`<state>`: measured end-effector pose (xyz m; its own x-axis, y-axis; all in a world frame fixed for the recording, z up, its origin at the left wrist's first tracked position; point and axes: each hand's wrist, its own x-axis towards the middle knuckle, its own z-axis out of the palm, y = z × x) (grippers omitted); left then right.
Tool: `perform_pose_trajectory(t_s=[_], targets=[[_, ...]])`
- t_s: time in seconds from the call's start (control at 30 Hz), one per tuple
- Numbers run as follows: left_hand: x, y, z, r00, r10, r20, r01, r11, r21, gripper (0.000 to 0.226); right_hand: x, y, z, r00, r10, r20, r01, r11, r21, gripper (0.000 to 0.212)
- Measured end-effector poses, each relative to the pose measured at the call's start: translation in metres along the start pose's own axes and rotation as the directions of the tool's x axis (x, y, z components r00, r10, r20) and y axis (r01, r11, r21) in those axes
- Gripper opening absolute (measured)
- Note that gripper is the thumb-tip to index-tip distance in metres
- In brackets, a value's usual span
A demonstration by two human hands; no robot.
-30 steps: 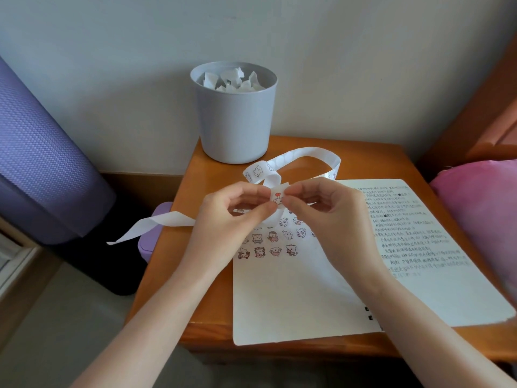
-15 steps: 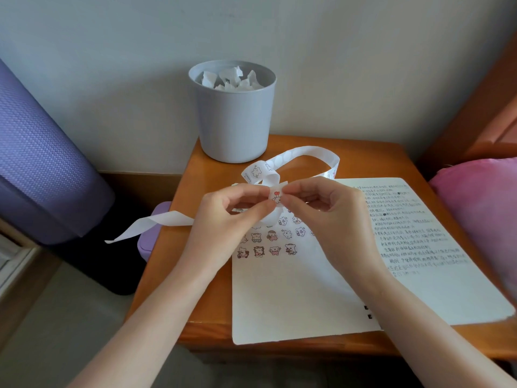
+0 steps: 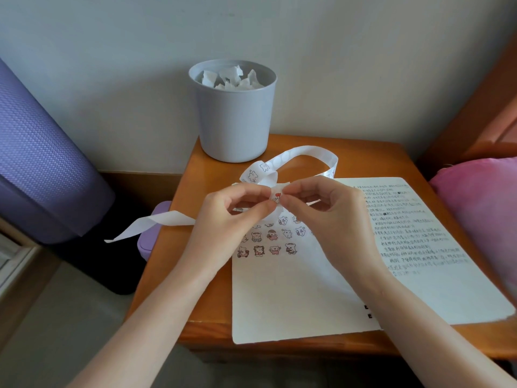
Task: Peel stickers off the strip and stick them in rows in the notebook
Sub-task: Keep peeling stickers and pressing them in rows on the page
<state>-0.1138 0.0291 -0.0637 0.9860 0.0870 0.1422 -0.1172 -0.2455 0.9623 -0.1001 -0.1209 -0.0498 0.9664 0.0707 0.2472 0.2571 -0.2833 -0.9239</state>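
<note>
Left hand (image 3: 232,219) and right hand (image 3: 330,219) meet above the open white notebook (image 3: 279,298), which lies flat on the orange-brown wooden table (image 3: 173,275). Both pinch the long white paper sticker strip (image 3: 305,151) at one spot, fingers (image 3: 263,201) narrow, tips nearly touching. Between them, on the strip, is a small cartoon sticker with a red heart (image 3: 277,196). Cannot tell whether its edge has lifted. The strip loops up behind the hands toward the grey round bin of paper scraps (image 3: 233,121). Its plain tail hangs off the table's left edge.

Handling, as judged: the strip is light and limp with a glossy backing, and it curls on itself. One hand should brace it close beside the sticker. The sticker is thin and easily creased or folded onto its own glue. Best lifted at an edge with a nail, then peeled low and slowly.

Rows of stuck stickers (image 3: 268,242) sit on the left page just below the hands. The bottom row looks shorter than those above.
</note>
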Motion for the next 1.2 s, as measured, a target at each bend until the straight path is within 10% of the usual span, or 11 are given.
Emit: perform_pose_trajectory(t_s=[1.2], targets=[[-0.0028, 0.0054, 0.0021, 1.000, 0.001, 0.001, -0.001, 1.000, -0.013, 0.018, -0.0008, 0.0065, -0.0019, 0.985, -0.168, 0.040, 0.173, 0.961, -0.216, 0.007]])
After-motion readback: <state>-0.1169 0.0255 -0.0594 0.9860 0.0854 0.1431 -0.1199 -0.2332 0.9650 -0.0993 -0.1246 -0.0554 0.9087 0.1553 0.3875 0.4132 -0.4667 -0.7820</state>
